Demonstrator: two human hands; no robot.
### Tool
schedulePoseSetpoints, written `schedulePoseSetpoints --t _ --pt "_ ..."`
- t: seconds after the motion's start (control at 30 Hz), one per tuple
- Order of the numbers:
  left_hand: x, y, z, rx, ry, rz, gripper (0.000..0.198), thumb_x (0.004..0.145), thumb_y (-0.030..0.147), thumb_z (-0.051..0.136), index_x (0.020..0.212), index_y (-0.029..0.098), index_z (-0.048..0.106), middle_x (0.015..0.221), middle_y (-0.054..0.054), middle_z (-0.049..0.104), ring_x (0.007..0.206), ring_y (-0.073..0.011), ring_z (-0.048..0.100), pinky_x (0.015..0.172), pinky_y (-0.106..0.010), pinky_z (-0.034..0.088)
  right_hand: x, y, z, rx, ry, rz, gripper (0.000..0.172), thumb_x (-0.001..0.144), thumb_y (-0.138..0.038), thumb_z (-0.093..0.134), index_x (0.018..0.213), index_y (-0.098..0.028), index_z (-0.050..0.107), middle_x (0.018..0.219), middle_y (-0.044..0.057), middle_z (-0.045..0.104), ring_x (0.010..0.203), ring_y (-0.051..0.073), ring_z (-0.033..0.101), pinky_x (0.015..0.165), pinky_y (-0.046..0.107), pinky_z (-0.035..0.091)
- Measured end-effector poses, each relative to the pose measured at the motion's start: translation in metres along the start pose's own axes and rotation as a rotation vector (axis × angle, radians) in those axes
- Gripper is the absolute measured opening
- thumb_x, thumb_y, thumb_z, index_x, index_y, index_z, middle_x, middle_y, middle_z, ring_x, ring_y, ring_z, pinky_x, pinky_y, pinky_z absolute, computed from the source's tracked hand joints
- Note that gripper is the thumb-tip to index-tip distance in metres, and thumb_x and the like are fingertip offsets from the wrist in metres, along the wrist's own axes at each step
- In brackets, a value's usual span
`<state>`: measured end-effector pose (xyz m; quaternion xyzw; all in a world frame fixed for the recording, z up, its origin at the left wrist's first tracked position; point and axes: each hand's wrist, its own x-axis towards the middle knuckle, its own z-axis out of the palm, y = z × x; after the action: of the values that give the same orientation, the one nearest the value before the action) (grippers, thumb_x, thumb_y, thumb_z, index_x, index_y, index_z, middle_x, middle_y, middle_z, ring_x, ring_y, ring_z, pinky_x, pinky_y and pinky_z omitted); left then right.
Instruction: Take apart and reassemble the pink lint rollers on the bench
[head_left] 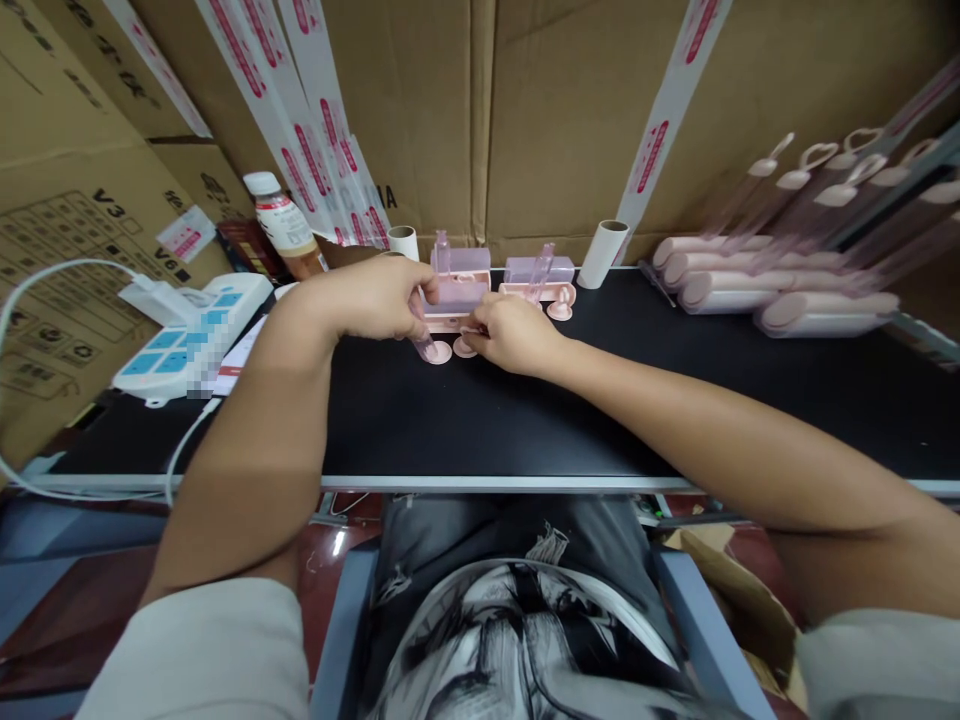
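While the left hand (397, 298) pinches a clear pink-plastic tube (426, 346), the right hand (511, 332) a round pink-plastic disc (464, 349), crowding risks slips.

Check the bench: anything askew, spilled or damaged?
No spill or breakage stands out. One oddity: a pixelated block covers part of the white plastic power strip with blue sockets on the left, so damage there can't be judged. The small pale-pink plastic pieces at the hands are partly covered too.
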<state>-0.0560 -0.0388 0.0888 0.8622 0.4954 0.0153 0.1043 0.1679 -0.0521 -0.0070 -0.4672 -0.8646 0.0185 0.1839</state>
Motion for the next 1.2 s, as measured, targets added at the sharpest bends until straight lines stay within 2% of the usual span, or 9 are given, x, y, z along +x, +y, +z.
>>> schedulePoseSetpoints --t 0.13,0.33,0.53,0.77,0.97,1.2 --pt "0.008 0.001 0.008 -0.003 0.062 -0.016 0.058 0.068 0.04 0.086 0.123 0.025 0.071 0.092 -0.003 0.079 0.08 -0.0238 0.07 0.071 -0.03 0.047 -0.001 -0.003 -0.001 -0.027 -0.022 0.027 0.02 0.099 -0.026 0.066 0.099 -0.013 0.082 0.107 0.015 0.077 0.093 0.027 0.069 0.071 0.036 0.036" --pt "0.013 0.011 0.013 0.018 0.226 0.015 0.055 0.073 0.035 0.085 0.124 0.021 0.069 0.094 -0.004 0.075 0.087 -0.0248 0.071 0.076 -0.031 0.05 0.0 -0.007 0.0 -0.055 -0.021 0.065 0.024 0.102 -0.029 0.064 0.105 -0.013 0.081 0.112 0.017 0.075 0.093 0.028 0.069 0.069 0.037 0.036" --pt "0.017 0.012 0.02 -0.019 0.195 0.023 0.057 0.075 0.036 0.086 0.127 0.022 0.068 0.087 -0.003 0.074 0.085 -0.0251 0.071 0.079 -0.032 0.05 0.001 -0.002 0.007 0.031 0.001 0.058 0.024 0.102 -0.028 0.066 0.113 -0.012 0.079 0.116 0.017 0.071 0.097 0.028 0.068 0.077 0.036 0.044" --pt "0.019 0.009 0.026 -0.004 0.246 0.047 0.054 0.081 0.033 0.085 0.129 0.021 0.063 0.083 -0.003 0.071 0.083 -0.0246 0.071 0.077 -0.031 0.049 -0.007 0.006 0.01 0.124 0.096 0.006 0.04 0.095 -0.029 0.074 0.131 -0.013 0.071 0.129 0.017 0.064 0.111 0.03 0.065 0.086 0.037 0.048" --pt "0.022 0.003 0.028 -0.031 0.302 0.053 0.054 0.078 0.035 0.087 0.126 0.022 0.067 0.094 -0.006 0.073 0.094 -0.0277 0.071 0.082 -0.034 0.051 -0.015 0.015 0.011 0.206 0.115 -0.053 0.034 0.097 -0.032 0.072 0.124 -0.014 0.066 0.12 0.015 0.062 0.108 0.029 0.06 0.093 0.038 0.048" --pt "0.021 0.006 0.027 0.039 0.29 0.024 0.054 0.081 0.035 0.084 0.131 0.021 0.069 0.101 -0.008 0.074 0.098 -0.0277 0.07 0.084 -0.032 0.051 -0.014 0.016 0.015 0.231 0.127 -0.043 0.023 0.094 -0.023 0.073 0.115 -0.016 0.064 0.116 0.013 0.061 0.101 0.027 0.059 0.091 0.038 0.047"
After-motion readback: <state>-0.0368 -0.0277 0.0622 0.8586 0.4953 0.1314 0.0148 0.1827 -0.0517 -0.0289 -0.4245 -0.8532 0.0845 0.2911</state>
